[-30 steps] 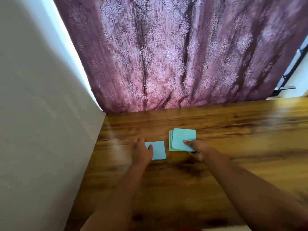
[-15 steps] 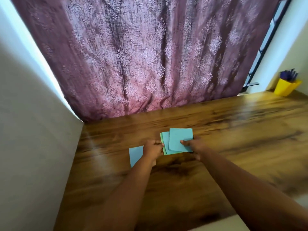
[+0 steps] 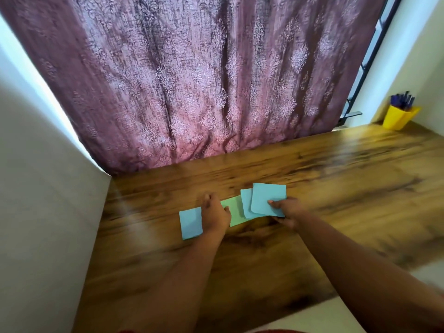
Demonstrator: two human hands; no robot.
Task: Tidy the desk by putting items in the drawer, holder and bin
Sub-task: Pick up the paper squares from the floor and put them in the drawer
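Several square paper notes lie on the wooden desk [image 3: 312, 188]. My right hand [image 3: 287, 209] pinches two overlapping blue notes [image 3: 264, 200] by their lower right corner. A green note [image 3: 234, 212] sticks out to their left, and my left hand [image 3: 215, 213] grips its left edge with thumb on top. A single blue note [image 3: 191, 223] lies flat on the desk just left of my left hand, partly hidden by it. A yellow holder [image 3: 397, 117] with dark pens stands at the far right corner.
A maroon patterned curtain [image 3: 204, 80] hangs along the desk's far edge. A pale wall [image 3: 43, 212] bounds the desk on the left. A black window frame [image 3: 367, 58] shows at the right. The desk's near edge runs at the lower right.
My left hand left the single blue note and moved right to the stack. The green note has slid out leftward from under the blue ones. The view has swung right, showing the yellow holder.
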